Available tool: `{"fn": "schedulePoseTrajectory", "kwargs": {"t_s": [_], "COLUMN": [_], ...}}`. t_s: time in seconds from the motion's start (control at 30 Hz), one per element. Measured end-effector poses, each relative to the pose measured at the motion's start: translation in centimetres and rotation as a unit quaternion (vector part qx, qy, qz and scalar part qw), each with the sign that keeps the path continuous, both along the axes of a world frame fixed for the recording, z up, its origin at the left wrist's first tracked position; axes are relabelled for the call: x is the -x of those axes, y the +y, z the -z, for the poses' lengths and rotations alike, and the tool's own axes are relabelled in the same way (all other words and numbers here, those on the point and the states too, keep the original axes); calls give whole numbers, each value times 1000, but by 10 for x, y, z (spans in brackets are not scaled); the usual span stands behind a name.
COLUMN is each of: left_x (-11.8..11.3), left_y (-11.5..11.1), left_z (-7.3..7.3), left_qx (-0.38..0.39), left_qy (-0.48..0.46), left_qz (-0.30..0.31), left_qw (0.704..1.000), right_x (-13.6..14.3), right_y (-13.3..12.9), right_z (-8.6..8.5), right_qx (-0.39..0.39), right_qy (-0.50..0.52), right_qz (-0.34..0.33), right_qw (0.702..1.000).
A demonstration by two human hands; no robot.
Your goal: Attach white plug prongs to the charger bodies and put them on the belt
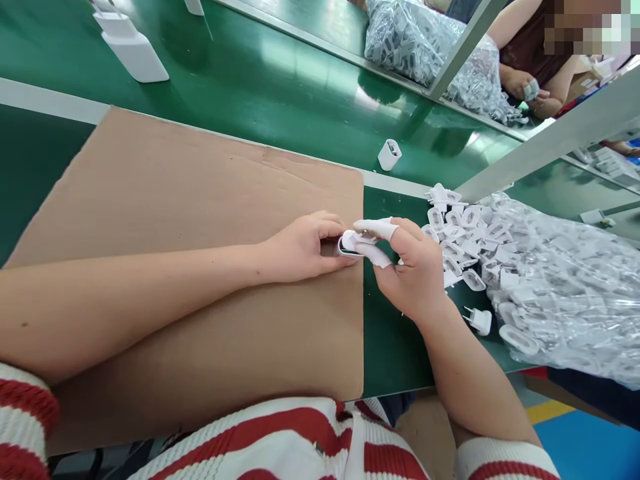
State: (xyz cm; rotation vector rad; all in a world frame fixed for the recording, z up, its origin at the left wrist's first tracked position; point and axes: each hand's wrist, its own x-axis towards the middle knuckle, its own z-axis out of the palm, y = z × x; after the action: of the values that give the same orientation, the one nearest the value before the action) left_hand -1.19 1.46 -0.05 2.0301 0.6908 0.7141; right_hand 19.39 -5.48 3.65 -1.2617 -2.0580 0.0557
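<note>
Over the right edge of the cardboard sheet (200, 193), my left hand (303, 248) is closed around a white charger housing (344, 252), its open end turned to the right. White finger covers sit on the thumb and a finger of my right hand (413, 263). Those two fingers pinch a white plug piece (351, 239) with metal pins, which touches the mouth of the housing. How deep the piece sits in the housing is hidden by the fingers. Close by on the right lie loose white plug pieces (453, 227).
A clear plastic bag (575, 287) full of white parts lies at the right. One housing (390, 155) stands on the green belt (300, 87), and an assembled charger (133, 50) lies at upper left. A metal post (545, 127) slants across. Another person's hands (525, 87) work opposite.
</note>
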Motion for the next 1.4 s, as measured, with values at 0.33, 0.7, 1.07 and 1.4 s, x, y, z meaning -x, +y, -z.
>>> {"fn": "schedulePoseTrajectory", "kwargs": {"t_s": [0.33, 0.7, 1.07, 1.4], "left_x": [0, -1, -2, 15], "left_y": [0, 2, -3, 26], "left_z": [0, 1, 0, -26], "left_qx": [-15, -17, -20, 119], "left_qy": [4, 6, 13, 98], "left_qz": [12, 9, -9, 146], "left_qw": [1000, 1000, 1000, 977], "right_x": [4, 4, 11, 6], "right_y": [0, -2, -1, -3], "right_z": [0, 2, 0, -1], "right_qx": [8, 2, 1, 28], "right_qy": [-60, -65, -139, -113], "right_qz": [-1, 10, 73, 60], "right_qw": [998, 998, 988, 991]}}
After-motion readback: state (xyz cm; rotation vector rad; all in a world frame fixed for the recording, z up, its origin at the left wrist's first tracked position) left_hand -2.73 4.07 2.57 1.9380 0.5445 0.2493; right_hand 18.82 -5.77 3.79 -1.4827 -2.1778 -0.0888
